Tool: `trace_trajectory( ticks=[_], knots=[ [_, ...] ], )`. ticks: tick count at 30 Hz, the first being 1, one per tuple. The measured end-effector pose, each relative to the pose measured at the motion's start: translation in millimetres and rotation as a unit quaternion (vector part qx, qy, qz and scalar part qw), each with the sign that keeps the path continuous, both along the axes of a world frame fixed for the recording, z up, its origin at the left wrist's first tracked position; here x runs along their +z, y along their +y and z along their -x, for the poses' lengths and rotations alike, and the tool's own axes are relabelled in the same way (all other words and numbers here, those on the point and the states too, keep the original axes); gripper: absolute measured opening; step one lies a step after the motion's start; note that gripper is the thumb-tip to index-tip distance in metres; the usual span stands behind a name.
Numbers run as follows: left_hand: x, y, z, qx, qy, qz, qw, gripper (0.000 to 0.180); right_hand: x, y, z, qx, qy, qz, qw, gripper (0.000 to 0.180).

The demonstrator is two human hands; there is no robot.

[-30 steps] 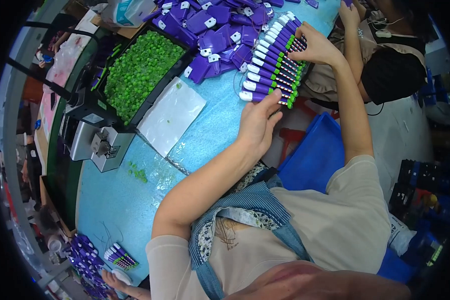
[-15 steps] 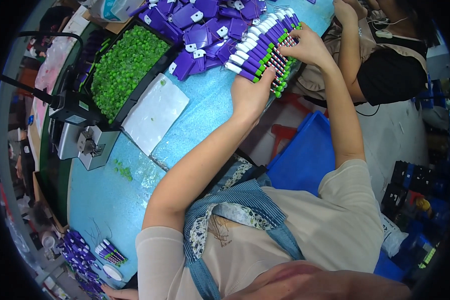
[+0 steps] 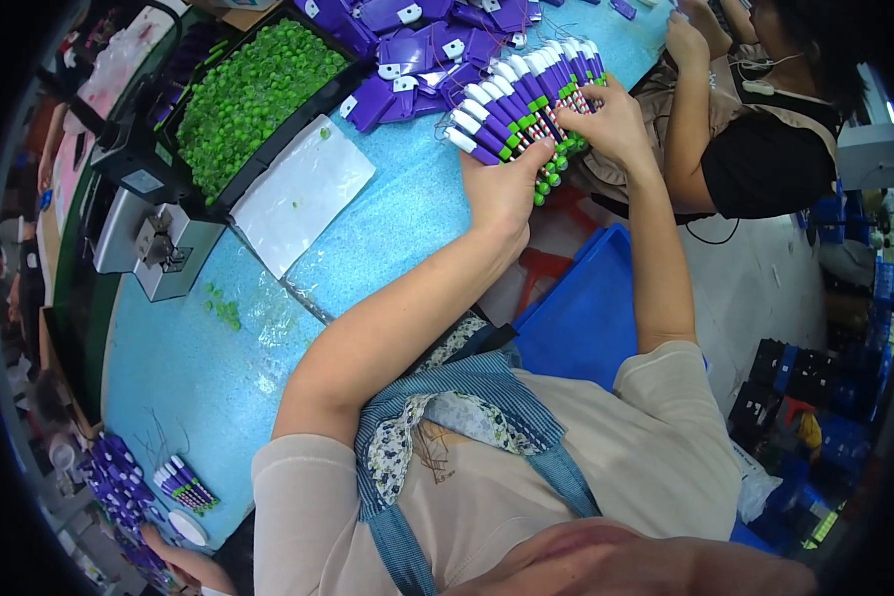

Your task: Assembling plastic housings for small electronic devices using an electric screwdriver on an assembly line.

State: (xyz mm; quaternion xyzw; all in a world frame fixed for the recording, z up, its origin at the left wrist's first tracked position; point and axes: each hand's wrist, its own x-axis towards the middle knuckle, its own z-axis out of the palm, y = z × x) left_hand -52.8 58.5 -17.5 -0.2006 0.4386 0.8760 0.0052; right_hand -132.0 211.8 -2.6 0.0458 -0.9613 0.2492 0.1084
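A fanned row of pen-like sticks (image 3: 512, 107) is held at the far edge of the table, in the upper middle of the view. The sticks have white ends, purple bodies, green bands, striped stems and green ball tips. My left hand (image 3: 505, 194) is closed around the left end of the row, thumb on top. My right hand (image 3: 614, 121) grips the right part from the other side, its thumb across the striped stems. The fingers beneath the row are hidden. Behind it lies a pile of flat purple pieces (image 3: 407, 52) with white corners and thin wires.
A black tray (image 3: 278, 124) of small green balls stands left of a white sheet (image 3: 303, 194). Nearby is a metal device (image 3: 159, 248). Below the table edge sits a blue bin (image 3: 586, 318). A co-worker (image 3: 765, 139) sits at the right; another person's hand (image 3: 169, 551) is at lower left.
The row of sticks is tilted slightly more, and its green ball tips show more below my hands. Both hands still hold it. The table scene has shifted a little left in view.
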Motion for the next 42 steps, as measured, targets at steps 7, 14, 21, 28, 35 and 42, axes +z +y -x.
trace_trajectory(
  ticks=[7,14,21,28,35,42],
  knots=[
    [3,-3,-22,-0.020,0.038,0.034,0.998,0.060,6,-3,-31,0.010,0.024,0.105,0.994,0.048],
    [21,-25,-44,0.000,0.096,0.068,0.993,0.057,28,-25,-55,0.010,0.057,0.147,0.987,0.049],
    [82,-100,-107,0.028,0.183,0.077,0.980,0.029,85,-102,-90,0.108,0.152,0.188,0.964,0.051],
    [106,-207,-205,0.228,0.200,0.253,0.919,0.014,131,-264,-139,0.320,0.268,0.193,0.888,0.053],
    [92,-304,-274,0.452,0.160,0.153,0.864,0.034,115,-435,-193,0.485,0.195,0.219,0.824,0.048],
    [36,-392,-287,0.456,0.058,0.051,0.887,0.038,46,-523,-200,0.470,-0.009,0.082,0.879,0.053]
  ],
)
